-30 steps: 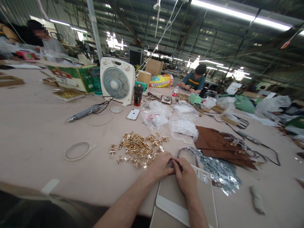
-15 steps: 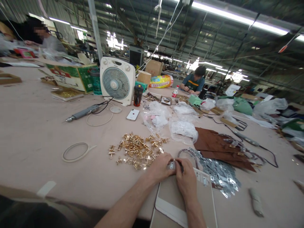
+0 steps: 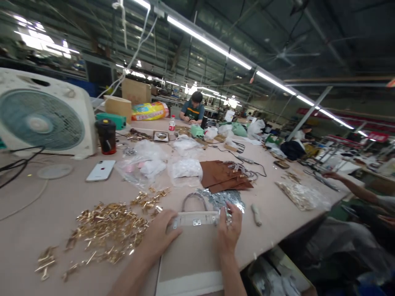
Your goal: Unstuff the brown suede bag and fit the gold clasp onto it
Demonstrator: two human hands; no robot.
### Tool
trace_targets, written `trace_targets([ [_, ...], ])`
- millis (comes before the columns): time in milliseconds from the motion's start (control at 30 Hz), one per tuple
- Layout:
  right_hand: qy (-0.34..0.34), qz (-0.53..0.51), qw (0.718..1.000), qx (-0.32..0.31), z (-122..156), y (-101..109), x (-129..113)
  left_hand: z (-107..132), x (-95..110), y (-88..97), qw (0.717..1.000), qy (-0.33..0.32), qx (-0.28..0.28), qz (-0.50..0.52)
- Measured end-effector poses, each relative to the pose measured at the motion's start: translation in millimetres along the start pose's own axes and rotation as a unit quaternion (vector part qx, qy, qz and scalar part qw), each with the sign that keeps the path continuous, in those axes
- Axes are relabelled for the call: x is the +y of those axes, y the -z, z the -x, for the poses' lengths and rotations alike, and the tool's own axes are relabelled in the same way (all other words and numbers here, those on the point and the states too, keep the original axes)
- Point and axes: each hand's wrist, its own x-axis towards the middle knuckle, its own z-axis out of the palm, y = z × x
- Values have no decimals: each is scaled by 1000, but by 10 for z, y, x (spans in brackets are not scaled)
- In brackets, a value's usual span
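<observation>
A flat beige handbag (image 3: 191, 255) lies in front of me, its looped handle (image 3: 194, 198) toward the far side. Small silver plates (image 3: 196, 222) sit along its top band. At the upper left corner, my left hand (image 3: 159, 236) grips the bag's edge, thumb across the front. Over the upper right corner is my right hand (image 3: 230, 230), its thumb and bent fingers apart, beside a heap of flat silver metal plates (image 3: 220, 198). Blur hides whether a plate touches its fingertips. A pile of gold-coloured metal fittings (image 3: 108, 230) lies left of the bag.
Brown leather pieces (image 3: 220, 174) and plastic bags (image 3: 185, 169) lie beyond the handbag. A phone (image 3: 100, 170), a dark bottle (image 3: 106, 136) and a box fan (image 3: 43, 119) stand or lie left. A wrapped tool (image 3: 256, 214) is right. Another person (image 3: 191, 110) sits across; a co-worker's arm (image 3: 354, 187) reaches in at right.
My view has swung right. My hands, earlier together at the bag's top edge around a small silver plate, are now apart, the right one moved toward the plate heap. A plate now shows mid-band.
</observation>
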Motion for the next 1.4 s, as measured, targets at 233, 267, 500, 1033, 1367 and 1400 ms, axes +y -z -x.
trace_targets([
  [233, -107, 191, 973, 68, -591, 692, 1115, -98, -6, -102, 1000, -7, 8, -7],
  [267, -137, 209, 967, 56, -629, 756, 1215, -97, 1, -103, 1000, -10, 10, -11],
  [500, -257, 181, 949, -36, -696, 872, 1498, 11, 101, -68, 997, -45, 22, -55],
  [1033, -388, -442, 804, -90, 2, 319, 259, 232, 96, -94, 994, -76, 52, -63],
  [1367, -420, -450, 785, -71, 48, 134, 288, 63, 819, -562, 951, -228, -65, -198],
  [1400, -419, -448, 786, -73, 41, 134, 306, 16, 886, -674, 949, -227, -77, -206],
])
